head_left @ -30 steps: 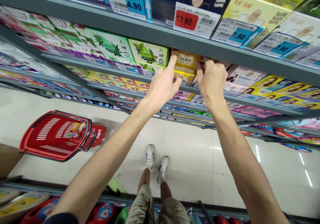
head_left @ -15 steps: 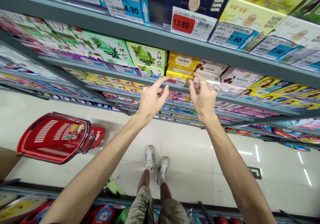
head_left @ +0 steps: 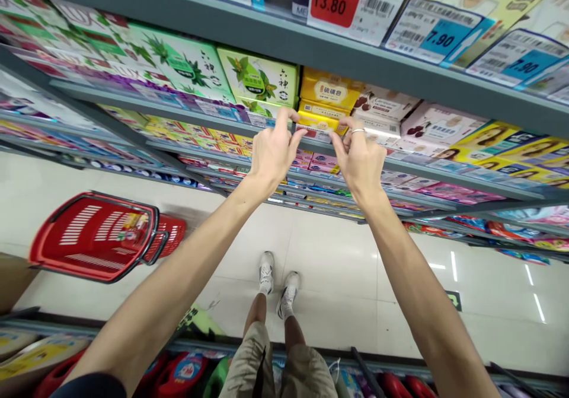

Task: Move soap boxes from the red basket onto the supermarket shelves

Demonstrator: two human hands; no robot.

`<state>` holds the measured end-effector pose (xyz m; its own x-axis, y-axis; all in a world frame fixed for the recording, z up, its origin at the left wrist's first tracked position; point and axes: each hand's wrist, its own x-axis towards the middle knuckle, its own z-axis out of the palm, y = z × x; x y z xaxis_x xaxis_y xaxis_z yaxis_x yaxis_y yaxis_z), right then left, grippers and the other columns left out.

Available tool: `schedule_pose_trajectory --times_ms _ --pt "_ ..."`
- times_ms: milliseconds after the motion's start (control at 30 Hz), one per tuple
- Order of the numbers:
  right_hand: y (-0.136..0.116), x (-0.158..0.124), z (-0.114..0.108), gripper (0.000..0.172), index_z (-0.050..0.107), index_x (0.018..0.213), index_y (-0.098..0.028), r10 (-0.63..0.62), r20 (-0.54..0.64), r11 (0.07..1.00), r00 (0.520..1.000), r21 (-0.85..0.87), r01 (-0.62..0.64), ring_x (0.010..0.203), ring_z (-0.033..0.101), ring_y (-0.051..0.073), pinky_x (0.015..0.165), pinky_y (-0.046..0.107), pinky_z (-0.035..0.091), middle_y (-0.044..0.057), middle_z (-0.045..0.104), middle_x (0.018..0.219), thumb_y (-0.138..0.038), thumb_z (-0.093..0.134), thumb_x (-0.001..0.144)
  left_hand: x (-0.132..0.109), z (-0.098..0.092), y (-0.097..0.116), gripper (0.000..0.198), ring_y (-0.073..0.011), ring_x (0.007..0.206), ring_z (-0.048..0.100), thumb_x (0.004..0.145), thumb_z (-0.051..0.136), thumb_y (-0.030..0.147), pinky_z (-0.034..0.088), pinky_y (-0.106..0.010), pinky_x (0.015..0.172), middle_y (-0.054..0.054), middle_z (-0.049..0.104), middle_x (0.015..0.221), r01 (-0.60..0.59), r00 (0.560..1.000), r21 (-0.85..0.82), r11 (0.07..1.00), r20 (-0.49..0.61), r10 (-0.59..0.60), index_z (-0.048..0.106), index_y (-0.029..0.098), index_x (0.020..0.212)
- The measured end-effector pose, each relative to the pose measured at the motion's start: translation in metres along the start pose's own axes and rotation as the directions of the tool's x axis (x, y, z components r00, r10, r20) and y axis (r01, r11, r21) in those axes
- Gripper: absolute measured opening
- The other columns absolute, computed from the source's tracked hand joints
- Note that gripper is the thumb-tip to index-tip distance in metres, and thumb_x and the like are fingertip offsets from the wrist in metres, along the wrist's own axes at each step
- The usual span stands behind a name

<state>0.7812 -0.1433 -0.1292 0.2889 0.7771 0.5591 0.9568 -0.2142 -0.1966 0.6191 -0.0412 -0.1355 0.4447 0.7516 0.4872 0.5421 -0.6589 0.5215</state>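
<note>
Yellow sulfur soap boxes [head_left: 329,92] stand stacked on the shelf in front of me, with a red-and-white price label [head_left: 316,133] at the shelf lip below them. My left hand [head_left: 274,152] is at the left end of the lower yellow box [head_left: 320,121]. Its index finger and thumb are apart, the other fingers curled. At the box's right end is my right hand [head_left: 362,162], with a ring on one finger. Its thumb points at the label's right edge and its index finger bends beside the box. Whether the fingertips touch box or label is hard to tell.
Green soap boxes [head_left: 262,80] sit left of the yellow ones, white-and-pink cherry boxes [head_left: 384,102] right. An upper shelf edge [head_left: 267,36] with price tags overhangs my hands. A red shopping basket [head_left: 93,241] with a few items stands on the floor at left. Shelved bottles are behind me.
My view has tilted and come nearer the shelf. Both hands have moved closer to the ends of the lower yellow box and its label.
</note>
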Motion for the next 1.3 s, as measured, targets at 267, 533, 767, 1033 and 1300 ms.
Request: schedule_pose_trajectory --times_ms 267,533,767,1033,1300 --pt "-0.001 0.0 -0.001 0.041 0.062 0.125 -0.016 0.005 -0.002 1.0 1.0 0.03 -0.005 0.063 0.061 0.013 0.063 0.025 0.046 0.0 0.063 0.071 -0.046 0.04 0.108 0.0 0.005 -0.009 0.032 -0.0147 0.068 0.065 0.102 0.052 0.044 0.046 -0.029 0.082 0.004 0.06 0.059 0.013 1.0 -0.019 1.0 -0.007 -0.013 0.066 0.018 0.115" --pt "0.002 0.007 -0.009 0.044 0.064 0.124 -0.017 0.085 -0.059 0.989 0.995 0.124 -0.077 0.069 0.063 0.014 0.072 0.028 0.047 0.001 0.067 0.075 -0.051 0.043 0.106 0.01 0.0 -0.001 0.043 -0.0139 0.061 0.063 0.103 0.049 0.048 0.044 -0.028 0.07 0.0 0.063 0.063 -0.087 0.996 0.031 0.996 0.003 0.087 0.066 0.021 0.131" --pt "0.001 0.008 -0.01 0.037 0.069 0.111 -0.015 0.113 -0.036 0.989 0.993 0.1 -0.109 0.067 0.063 0.016 0.07 0.029 0.044 0.004 0.07 0.077 -0.044 0.048 0.105 0.015 0.001 -0.003 0.036 -0.013 0.06 0.061 0.103 0.05 0.046 0.047 -0.028 0.071 0.001 0.061 0.061 -0.103 0.994 0.013 0.995 -0.034 0.104 0.07 0.024 0.121" --pt "0.003 0.011 -0.008 0.038 0.068 0.115 -0.014 0.111 -0.048 0.981 0.993 0.166 -0.101 0.062 0.059 0.014 0.068 0.029 0.044 0.001 0.066 0.07 -0.046 0.05 0.104 0.015 0.0 0.002 0.039 -0.0132 0.059 0.06 0.103 0.047 0.049 0.048 -0.027 0.072 0.002 0.057 0.058 -0.075 0.997 0.023 0.997 0.001 0.075 0.067 0.023 0.125" --pt "-0.043 -0.127 -0.012 0.043 0.067 0.121 -0.019 0.43 0.194 0.781 0.882 0.41 -0.471 0.055 0.056 0.015 0.061 0.028 0.048 0.0 0.064 0.067 -0.052 0.05 0.099 -0.093 -0.033 -0.017 0.043 -0.01 0.05 0.055 0.103 0.047 0.048 0.04 -0.023 0.061 0.004 0.062 0.056 0.179 0.974 -0.023 0.984 0.146 -0.174 0.063 0.02 0.131"
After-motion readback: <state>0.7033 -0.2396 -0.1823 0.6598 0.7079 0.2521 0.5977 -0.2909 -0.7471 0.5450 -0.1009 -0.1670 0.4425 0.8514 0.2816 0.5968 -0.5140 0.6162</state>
